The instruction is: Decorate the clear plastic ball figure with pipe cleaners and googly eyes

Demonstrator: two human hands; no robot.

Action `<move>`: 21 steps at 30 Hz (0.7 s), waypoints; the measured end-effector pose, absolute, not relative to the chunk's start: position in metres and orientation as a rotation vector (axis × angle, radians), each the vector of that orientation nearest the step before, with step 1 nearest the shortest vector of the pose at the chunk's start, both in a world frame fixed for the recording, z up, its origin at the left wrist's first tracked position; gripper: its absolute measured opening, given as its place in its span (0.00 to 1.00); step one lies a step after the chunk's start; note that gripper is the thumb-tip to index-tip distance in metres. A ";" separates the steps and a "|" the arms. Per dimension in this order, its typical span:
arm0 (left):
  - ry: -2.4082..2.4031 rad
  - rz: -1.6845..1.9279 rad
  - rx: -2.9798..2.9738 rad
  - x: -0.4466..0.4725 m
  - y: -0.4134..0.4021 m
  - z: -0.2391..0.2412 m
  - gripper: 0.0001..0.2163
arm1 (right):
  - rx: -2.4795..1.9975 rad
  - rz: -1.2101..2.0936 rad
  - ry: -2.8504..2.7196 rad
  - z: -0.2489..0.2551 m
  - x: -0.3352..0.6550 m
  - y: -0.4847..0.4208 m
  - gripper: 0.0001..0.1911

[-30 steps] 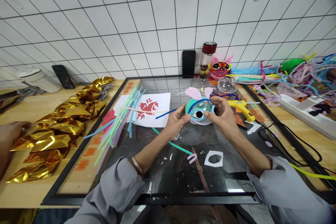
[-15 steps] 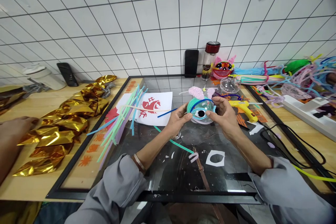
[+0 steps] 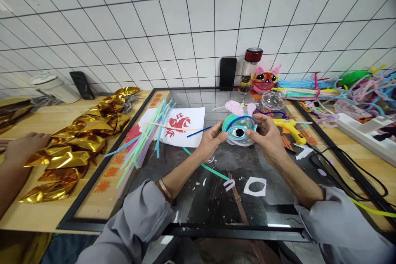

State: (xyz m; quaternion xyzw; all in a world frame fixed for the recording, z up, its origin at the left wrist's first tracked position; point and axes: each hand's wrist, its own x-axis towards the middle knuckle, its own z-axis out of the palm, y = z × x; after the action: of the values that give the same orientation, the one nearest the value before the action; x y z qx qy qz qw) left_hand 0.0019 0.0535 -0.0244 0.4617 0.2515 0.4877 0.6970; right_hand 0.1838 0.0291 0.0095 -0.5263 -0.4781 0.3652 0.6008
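Between my hands is a clear plastic ball (image 3: 246,140) partly wrapped in green and blue pipe cleaners, with a black-and-white eye (image 3: 239,133) on its front. My left hand (image 3: 213,139) grips its left side, thumb near the eye. My right hand (image 3: 266,135) holds the right side, its thumb touching the eye's right edge. A dark blue pipe cleaner (image 3: 198,132) sticks out to the left past my left hand. Fuzzy pink ear shapes (image 3: 234,107) show just behind the ball; whether they are attached to it I cannot tell.
Pipe cleaners (image 3: 144,144) lie across printed paper (image 3: 193,117) on the left. A yellow glue gun (image 3: 291,128) and cable are at right, near a white power strip (image 3: 368,136). Gold foil (image 3: 74,142) lies beside another person's hand (image 3: 29,146). A glass bottle (image 3: 249,72) stands behind.
The view has shifted slightly. My hands keep nearly the same hold on the ball. At the far left, the other person's hand has moved a little and changed its pose.
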 end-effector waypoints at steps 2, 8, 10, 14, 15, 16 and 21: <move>0.564 1.088 1.017 0.002 0.053 -0.024 0.32 | -1.227 0.846 -1.108 0.009 0.183 0.029 0.34; 0.553 1.086 0.939 0.002 0.054 -0.027 0.34 | -1.234 0.841 -1.101 0.006 0.183 0.030 0.34; 0.558 1.092 0.936 0.003 0.055 -0.028 0.34 | -1.234 0.837 -1.115 0.005 0.183 0.030 0.34; 0.634 1.120 0.965 0.004 0.054 -0.030 0.33 | -1.230 0.838 -1.136 0.006 0.183 0.029 0.33; 0.660 1.125 0.972 0.005 0.054 -0.030 0.32 | -1.226 0.841 -1.139 0.006 0.183 0.028 0.32; 0.682 1.128 0.979 0.005 0.053 -0.030 0.32 | -1.222 0.843 -1.143 0.006 0.183 0.028 0.32; 0.710 1.143 1.059 0.007 0.053 -0.029 0.32 | -1.208 0.833 -1.148 0.004 0.183 0.027 0.31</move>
State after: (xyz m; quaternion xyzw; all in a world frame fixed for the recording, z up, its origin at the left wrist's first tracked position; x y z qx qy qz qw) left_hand 0.0068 0.0535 -0.0292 0.4670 0.3133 0.5041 0.6555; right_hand 0.1829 0.0275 0.0044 -0.5205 -0.4946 0.3590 0.5963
